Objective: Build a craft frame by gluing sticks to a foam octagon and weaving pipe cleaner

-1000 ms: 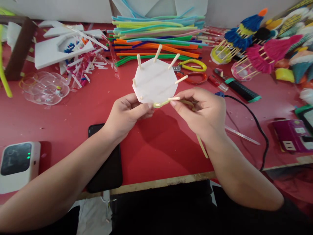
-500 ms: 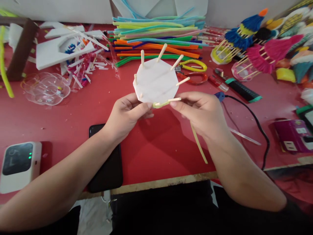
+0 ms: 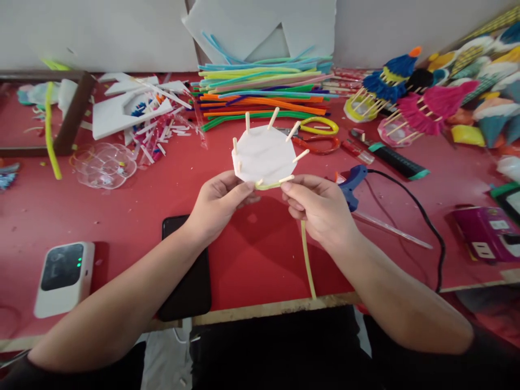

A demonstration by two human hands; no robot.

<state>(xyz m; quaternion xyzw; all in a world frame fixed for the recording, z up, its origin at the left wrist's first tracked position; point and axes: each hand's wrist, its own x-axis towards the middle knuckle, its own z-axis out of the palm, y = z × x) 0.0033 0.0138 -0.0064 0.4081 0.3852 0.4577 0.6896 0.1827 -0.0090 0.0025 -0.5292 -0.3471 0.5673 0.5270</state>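
Observation:
Between my two hands, over the red table, is a white many-sided foam base [image 3: 264,154] with several short wooden sticks [image 3: 273,118] standing up around its rim. My left hand [image 3: 225,206] pinches its near left edge, thumb on top and fingers beneath. At the near right edge my right hand [image 3: 319,206] is closed, pressing a pale yellow pipe cleaner [image 3: 307,260] against the base beside a stick. Part of that pipe cleaner runs along the near edge between my thumbs; its loose tail hangs below my right hand toward the table's front edge.
Coloured pipe cleaners [image 3: 264,103] are piled at the back. Scissors [image 3: 319,143], a cutter knife [image 3: 400,161] and a blue glue gun [image 3: 354,187] lie to the right. A phone [image 3: 187,287] is under my left forearm. Foam scraps [image 3: 114,116] and a clear tray [image 3: 105,168] stand left.
The view has shifted, so the table's things appear lower. My hands still grip the base at its near edge. The pipe cleaner's tail now hangs straighter and further left.

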